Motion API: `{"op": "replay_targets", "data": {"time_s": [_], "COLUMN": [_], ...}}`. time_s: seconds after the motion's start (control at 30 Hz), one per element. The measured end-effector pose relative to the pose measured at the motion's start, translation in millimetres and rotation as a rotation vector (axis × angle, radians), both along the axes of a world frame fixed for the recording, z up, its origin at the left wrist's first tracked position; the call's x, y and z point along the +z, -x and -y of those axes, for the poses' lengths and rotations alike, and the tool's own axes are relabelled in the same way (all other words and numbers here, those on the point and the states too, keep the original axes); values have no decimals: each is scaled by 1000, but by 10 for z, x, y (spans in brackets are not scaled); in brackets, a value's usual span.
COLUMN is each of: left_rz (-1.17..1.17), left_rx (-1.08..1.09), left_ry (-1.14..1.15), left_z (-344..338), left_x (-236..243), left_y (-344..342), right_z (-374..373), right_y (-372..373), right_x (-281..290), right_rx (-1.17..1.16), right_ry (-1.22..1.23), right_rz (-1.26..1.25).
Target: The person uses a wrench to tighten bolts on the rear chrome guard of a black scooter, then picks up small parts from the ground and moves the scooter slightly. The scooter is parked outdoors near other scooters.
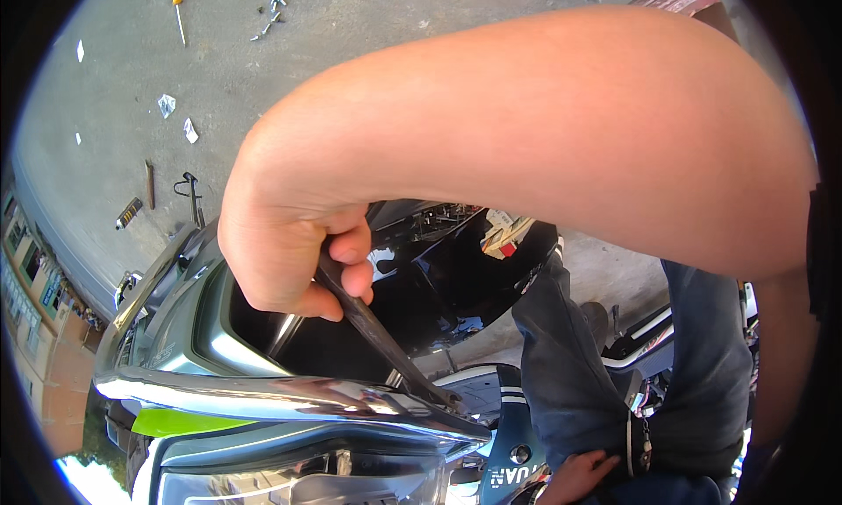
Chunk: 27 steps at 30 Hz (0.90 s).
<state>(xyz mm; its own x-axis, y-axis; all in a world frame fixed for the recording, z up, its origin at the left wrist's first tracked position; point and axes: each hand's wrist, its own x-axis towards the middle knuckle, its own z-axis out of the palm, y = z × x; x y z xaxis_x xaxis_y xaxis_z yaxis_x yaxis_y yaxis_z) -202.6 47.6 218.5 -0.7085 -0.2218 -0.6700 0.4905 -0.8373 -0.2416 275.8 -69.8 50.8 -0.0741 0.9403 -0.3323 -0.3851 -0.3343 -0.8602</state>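
Observation:
My right arm reaches in from the right edge and bends across the view. My right hand (303, 259) is closed, its fingers wrapped round a long dark metal wrench-like tool (373, 330). The tool slants down to the right, and its lower end meets the right part of a curved chrome rail (263, 395) on a two-wheeled vehicle. What that end grips, if anything, I cannot make out. Lower down, my left hand (579, 477) lies on my lap with its fingers stretched out, holding nothing.
Beside the rail are a grey-green body panel (189, 330), a glossy black part (447, 286) and a clear lamp cover (298, 483). A screwdriver (177, 1), several bolts (270, 18), paper scraps (167, 106) and a slim rusty tool (150, 185) lie on the concrete floor. A box (680, 1) stands far right.

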Motion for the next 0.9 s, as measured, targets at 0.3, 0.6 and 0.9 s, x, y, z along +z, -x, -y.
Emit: {"op": "replay_targets", "data": {"time_s": [0.3, 0.6, 0.9], "left_rz": [527, 810, 831], "left_rx": [187, 454, 710], "left_ry": [-7, 97, 393], "left_z": [168, 400, 917], "left_x": [210, 366, -87], "left_y": [-228, 95, 668], "right_z": [48, -12, 1979], "right_y": [-65, -55, 593], "right_x": [79, -72, -133], "right_rx": [-36, -165, -594], "right_ry": [25, 167, 244], "right_rz": [78, 133, -91]}}
